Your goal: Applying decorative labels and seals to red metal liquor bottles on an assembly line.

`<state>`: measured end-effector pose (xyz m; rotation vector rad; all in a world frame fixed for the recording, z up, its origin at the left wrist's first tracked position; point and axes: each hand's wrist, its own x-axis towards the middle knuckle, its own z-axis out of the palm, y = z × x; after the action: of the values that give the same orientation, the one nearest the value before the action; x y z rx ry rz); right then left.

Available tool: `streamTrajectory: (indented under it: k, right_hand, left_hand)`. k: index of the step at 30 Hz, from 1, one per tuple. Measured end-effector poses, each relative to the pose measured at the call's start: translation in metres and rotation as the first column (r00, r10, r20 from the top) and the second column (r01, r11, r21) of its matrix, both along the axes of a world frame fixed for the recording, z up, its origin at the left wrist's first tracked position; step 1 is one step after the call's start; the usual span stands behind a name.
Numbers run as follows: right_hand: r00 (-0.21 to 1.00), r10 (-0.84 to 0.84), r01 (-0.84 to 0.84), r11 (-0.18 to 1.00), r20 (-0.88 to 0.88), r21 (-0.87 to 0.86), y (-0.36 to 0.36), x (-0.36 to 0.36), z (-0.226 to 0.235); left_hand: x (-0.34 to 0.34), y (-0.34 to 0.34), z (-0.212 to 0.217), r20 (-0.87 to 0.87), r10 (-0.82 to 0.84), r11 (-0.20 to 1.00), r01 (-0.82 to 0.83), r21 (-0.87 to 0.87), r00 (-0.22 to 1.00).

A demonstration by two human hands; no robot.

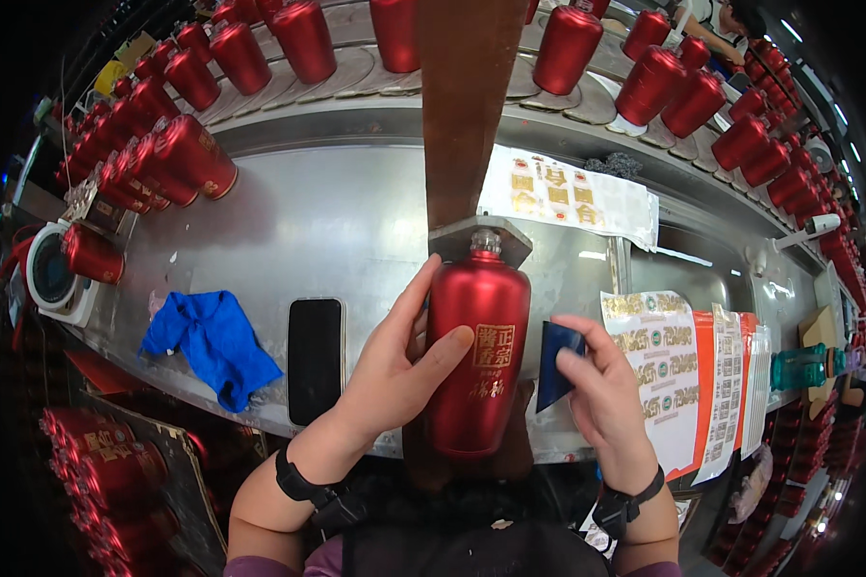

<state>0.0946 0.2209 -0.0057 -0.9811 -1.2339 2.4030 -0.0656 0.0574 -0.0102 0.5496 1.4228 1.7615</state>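
A red metallic bottle (481, 399) with gold print and a clear neck lies in front of me, its neck at a notched metal bracket (512, 242). My left hand (394, 365) holds it from the left, thumb on its front and fingers along its side. Just right of the bottle, apart from it, my right hand (606, 394) grips a flat dark blue scraper-like piece (553, 363) between thumb and fingers.
Left on the metal bench (356, 212) lie a blue cloth (212, 337) and a black phone (316, 361). Sticker sheets (649, 356) lie at right, another sheet (568, 197) behind. A brown post (457, 106) rises centrally. Red bottles (568, 48) line a conveyor (356, 87) at the back.
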Motion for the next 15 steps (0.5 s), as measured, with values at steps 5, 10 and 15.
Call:
streamTrajectory:
  k: [5,10,15]
  right_hand:
    - [0.978,0.201,-0.2,0.979,-0.044,0.036,-0.028,0.022,0.018]
    - [0.954,0.295,-0.3,0.948,0.061,0.105,-0.036,0.02,0.026]
    - [0.949,0.303,-0.313,0.938,0.09,0.148,-0.038,0.021,0.025]
  left_hand:
    - [-0.002,0.001,0.001,-0.135,-0.045,0.998,0.039,-0.049,0.99]
    - [0.0,0.001,0.0,-0.155,-0.035,0.999,0.029,-0.044,0.987]
    - [-0.001,0.0,-0.003,-0.169,-0.048,0.997,0.037,-0.07,0.984]
